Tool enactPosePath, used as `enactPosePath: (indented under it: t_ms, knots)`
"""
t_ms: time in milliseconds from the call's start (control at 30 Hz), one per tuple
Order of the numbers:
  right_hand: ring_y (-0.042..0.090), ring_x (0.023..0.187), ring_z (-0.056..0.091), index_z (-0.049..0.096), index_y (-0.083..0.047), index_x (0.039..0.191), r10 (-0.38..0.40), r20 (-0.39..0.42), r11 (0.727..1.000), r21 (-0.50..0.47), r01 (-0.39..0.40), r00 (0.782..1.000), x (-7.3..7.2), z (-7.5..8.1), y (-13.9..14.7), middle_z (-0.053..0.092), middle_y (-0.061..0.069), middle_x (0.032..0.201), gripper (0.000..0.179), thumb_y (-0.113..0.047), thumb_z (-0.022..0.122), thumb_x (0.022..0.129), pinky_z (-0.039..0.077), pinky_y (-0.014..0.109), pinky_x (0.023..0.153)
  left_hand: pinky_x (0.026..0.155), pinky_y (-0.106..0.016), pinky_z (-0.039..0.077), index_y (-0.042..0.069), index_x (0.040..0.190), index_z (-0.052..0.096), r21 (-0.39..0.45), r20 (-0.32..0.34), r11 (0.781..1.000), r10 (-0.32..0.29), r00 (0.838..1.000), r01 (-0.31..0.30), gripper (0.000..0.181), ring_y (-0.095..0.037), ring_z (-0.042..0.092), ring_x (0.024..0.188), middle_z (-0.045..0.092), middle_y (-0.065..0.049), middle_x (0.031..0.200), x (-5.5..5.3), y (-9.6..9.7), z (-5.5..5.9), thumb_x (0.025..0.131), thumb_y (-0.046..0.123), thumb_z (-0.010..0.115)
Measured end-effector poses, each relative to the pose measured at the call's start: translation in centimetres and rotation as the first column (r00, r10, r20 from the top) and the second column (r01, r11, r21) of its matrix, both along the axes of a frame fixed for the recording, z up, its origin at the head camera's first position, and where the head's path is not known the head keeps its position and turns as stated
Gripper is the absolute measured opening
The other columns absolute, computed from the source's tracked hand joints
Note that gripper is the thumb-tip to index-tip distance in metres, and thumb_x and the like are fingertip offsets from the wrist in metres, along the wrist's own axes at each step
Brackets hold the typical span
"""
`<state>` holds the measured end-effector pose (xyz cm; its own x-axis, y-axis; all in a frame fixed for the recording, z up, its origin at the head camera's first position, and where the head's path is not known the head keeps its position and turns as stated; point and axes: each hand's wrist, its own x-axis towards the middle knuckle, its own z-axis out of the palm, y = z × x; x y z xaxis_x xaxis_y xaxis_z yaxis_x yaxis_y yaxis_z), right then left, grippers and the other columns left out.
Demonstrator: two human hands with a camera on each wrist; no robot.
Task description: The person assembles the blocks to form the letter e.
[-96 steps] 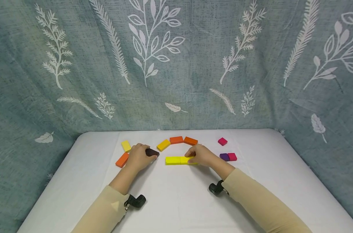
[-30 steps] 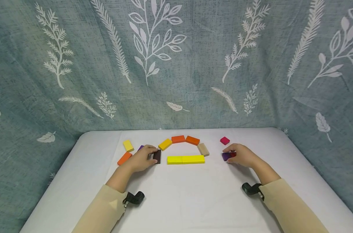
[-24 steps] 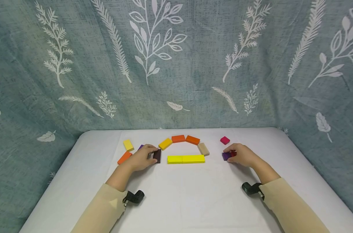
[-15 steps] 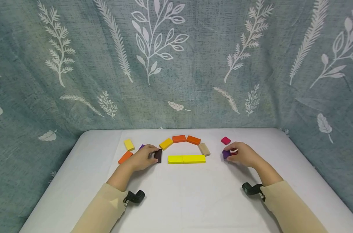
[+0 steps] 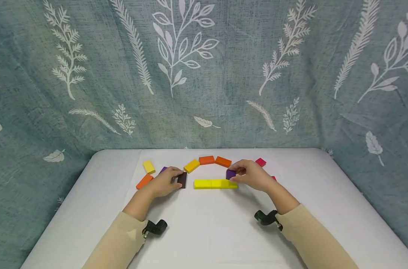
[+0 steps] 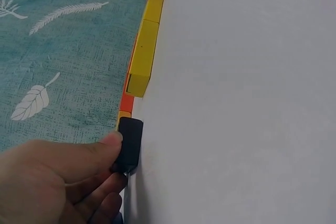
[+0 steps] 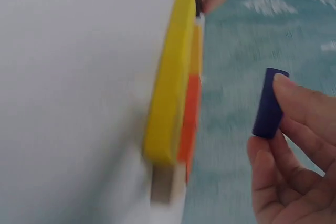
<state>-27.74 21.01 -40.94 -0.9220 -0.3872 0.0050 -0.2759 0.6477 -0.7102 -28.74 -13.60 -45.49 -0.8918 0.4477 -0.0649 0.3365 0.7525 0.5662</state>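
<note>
Gripping a dark block, left hand partly hiding a purple block

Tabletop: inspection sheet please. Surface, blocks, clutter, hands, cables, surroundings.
Surface: white tabletop, faint creases
Blocks: two yellow blocks end to end, two orange blocks behind them; red block off to the right, pale yellow block off to the left
Clutter: nothing seen
Left hand: pinches dark block
Right hand: pinches purple block, held apart from the yellow pair
Cables: nothing seen
Surroundings: leaf-print curtain behind
</note>
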Motion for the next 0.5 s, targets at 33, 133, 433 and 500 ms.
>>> enactPosePath:
  t_ms: [33, 133, 433, 500]
  knots:
    - [0.022, 0.096, 0.060, 0.072, -0.009, 0.117, -0.004, 0.011, 1.000, -0.008, 0.004, 1.000, -0.1, -0.2, -0.8, 0.067, 0.004, 0.110, 0.035, -0.018, 0.082, 0.085, 0.053, 0.037, 0.090, 0.112, -0.050, 0.036, 0.004, 0.147, 0.049, -0.001, 0.001, 1.000, -0.002, 1.000, 0.002, 0.053, -0.035, 0.045, 0.136, 0.042, -0.020, 0.149, 0.0, 0.0, 0.0, 0.099, 0.017, 0.066]
    - [0.020, 0.096, 0.060, 0.072, -0.009, 0.117, 0.022, 0.007, 1.000, -0.018, -0.022, 1.000, -0.6, -0.8, -3.1, 0.067, 0.003, 0.109, 0.034, -0.020, 0.081, 0.086, 0.053, 0.036, 0.090, 0.113, -0.049, 0.035, 0.003, 0.147, 0.049, 0.007, -0.004, 1.000, -0.007, 1.000, 0.007, 0.053, -0.035, 0.044, 0.137, 0.042, -0.019, 0.149, -0.1, -0.1, -0.1, 0.098, 0.016, 0.066]
    - [0.020, 0.098, 0.062, 0.073, -0.009, 0.114, 0.066, 0.007, 0.996, -0.052, -0.065, 0.998, -1.5, -2.3, -8.4, 0.068, 0.001, 0.106, 0.030, -0.014, 0.081, 0.085, 0.054, 0.032, 0.088, 0.113, -0.048, 0.034, 0.002, 0.147, 0.048, 0.017, 0.008, 1.000, 0.000, 1.000, 0.000, 0.053, -0.033, 0.044, 0.137, 0.043, -0.017, 0.150, -0.1, -0.2, -0.2, 0.099, 0.016, 0.065]
    - [0.020, 0.098, 0.062, 0.072, -0.008, 0.114, 0.076, 0.008, 0.996, -0.055, -0.075, 0.997, -1.7, -2.5, -9.2, 0.068, 0.002, 0.106, 0.030, -0.013, 0.081, 0.086, 0.054, 0.032, 0.089, 0.114, -0.048, 0.034, 0.002, 0.147, 0.048, 0.014, 0.009, 1.000, -0.003, 1.000, 0.003, 0.053, -0.034, 0.044, 0.137, 0.043, -0.018, 0.150, -0.2, -0.3, -0.2, 0.099, 0.016, 0.065]
